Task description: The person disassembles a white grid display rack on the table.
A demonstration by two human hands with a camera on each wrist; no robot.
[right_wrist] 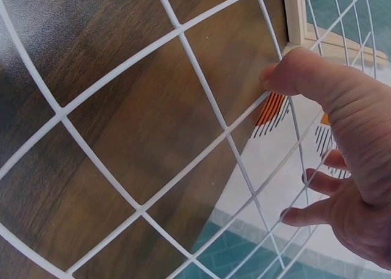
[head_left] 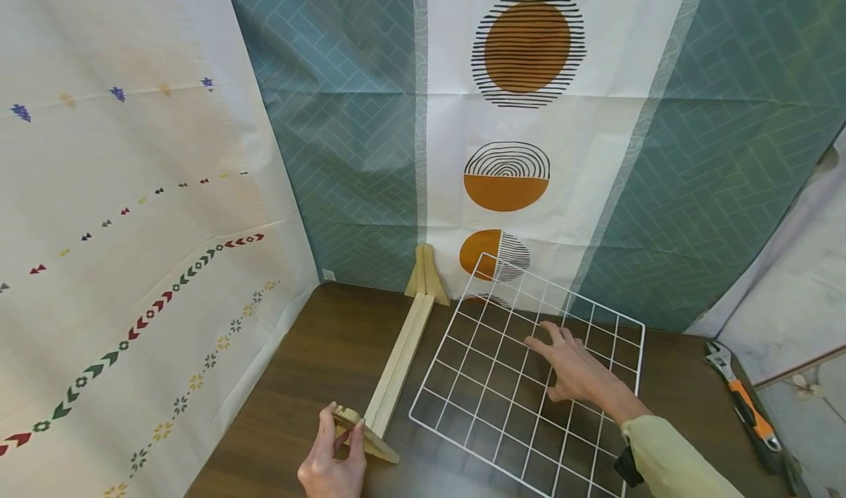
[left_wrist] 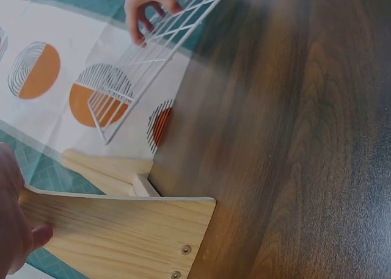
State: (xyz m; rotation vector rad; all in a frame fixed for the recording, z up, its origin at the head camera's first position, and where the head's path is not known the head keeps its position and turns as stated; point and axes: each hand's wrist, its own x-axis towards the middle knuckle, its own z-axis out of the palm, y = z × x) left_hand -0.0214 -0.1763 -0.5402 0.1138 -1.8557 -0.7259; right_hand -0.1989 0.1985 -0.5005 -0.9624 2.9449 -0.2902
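A wooden stand lies on the table: a long pale beam (head_left: pixel 399 358) with a flared foot at each end. My left hand (head_left: pixel 333 461) pinches the near foot (left_wrist: pixel 122 230) at its upper end, thumb on one face. Two screw heads show low on that foot in the left wrist view. The far foot (head_left: pixel 426 278) stands by the wall cloth. Right of the beam, a white wire grid panel (right_wrist: pixel 140 210) tilts above the table. My right hand (head_left: pixel 575 373) grips it by its wires, thumb and fingers spread across the mesh.
An adjustable wrench (head_left: pixel 743 391) with an orange and black handle lies at the table's right edge. A green and white patterned cloth (head_left: pixel 344 138) covers the back wall. An embroidered pale cloth (head_left: pixel 152 189) hangs along the left of the dark wooden table (head_left: pixel 297 366).
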